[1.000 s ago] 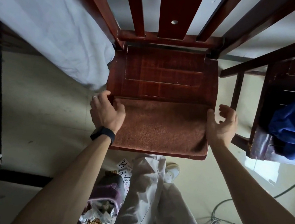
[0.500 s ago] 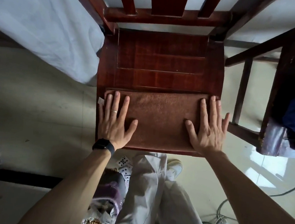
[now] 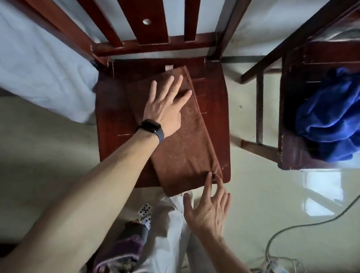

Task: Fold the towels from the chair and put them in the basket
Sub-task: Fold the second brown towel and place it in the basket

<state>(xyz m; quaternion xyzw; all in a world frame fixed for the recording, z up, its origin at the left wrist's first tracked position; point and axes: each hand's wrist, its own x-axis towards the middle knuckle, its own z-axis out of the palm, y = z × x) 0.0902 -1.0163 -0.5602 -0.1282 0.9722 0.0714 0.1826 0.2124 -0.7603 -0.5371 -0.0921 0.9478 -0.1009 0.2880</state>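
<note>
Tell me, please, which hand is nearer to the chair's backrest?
Left. The left hand lies flat on the far half of the brown towel, close to the backrest; the right hand is at the front edge of the seat, fingertips touching the towel's near corner.

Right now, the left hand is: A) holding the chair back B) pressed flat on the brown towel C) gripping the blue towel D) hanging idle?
B: the left hand lies with straight fingers on the folded brown towel on the chair seat; the blue towel sits untouched on the other chair.
</note>
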